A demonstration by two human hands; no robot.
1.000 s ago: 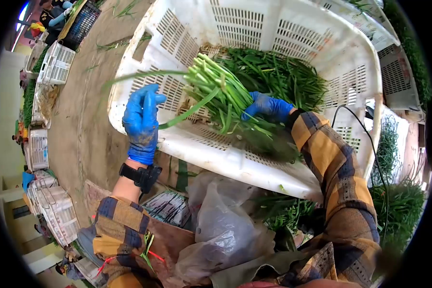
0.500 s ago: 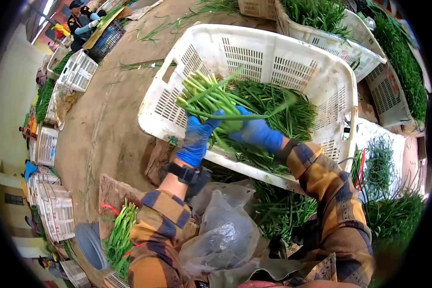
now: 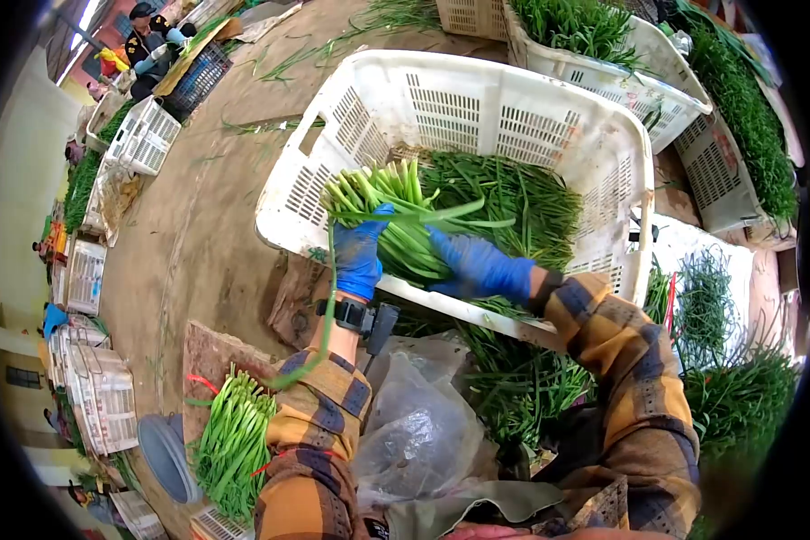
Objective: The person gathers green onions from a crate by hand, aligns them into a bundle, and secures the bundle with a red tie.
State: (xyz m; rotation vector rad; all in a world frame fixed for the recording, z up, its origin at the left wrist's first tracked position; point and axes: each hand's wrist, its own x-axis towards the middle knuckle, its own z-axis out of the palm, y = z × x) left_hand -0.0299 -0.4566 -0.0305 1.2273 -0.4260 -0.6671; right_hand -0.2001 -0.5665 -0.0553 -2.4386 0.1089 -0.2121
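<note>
A thick bunch of garlic chives [image 3: 407, 243], pale stem ends pointing up and left, is held over the near left part of a white slatted crate [image 3: 531, 85]. My left hand [image 3: 358, 256], in a blue glove, is closed around its left side with the thumb in front. My right hand [image 3: 486, 265], also blue-gloved and slightly blurred, grips it from the right; some fingers are hidden. A long loose leaf [image 3: 319, 346] crosses the bunch and trails down over my left wrist. More chives [image 3: 522, 202] lie inside the crate.
A tied bunch of chives [image 3: 234, 432] lies at lower left beside a grey basin [image 3: 166, 459]. A clear plastic bag [image 3: 418, 423] sits before me. More crates of greens [image 3: 603, 76] stand at upper right. A person [image 3: 148, 45] works at far upper left.
The bunch and both hands have shifted slightly lower, and the stem ends stand more upright. One long leaf now hangs down past my left wrist.
</note>
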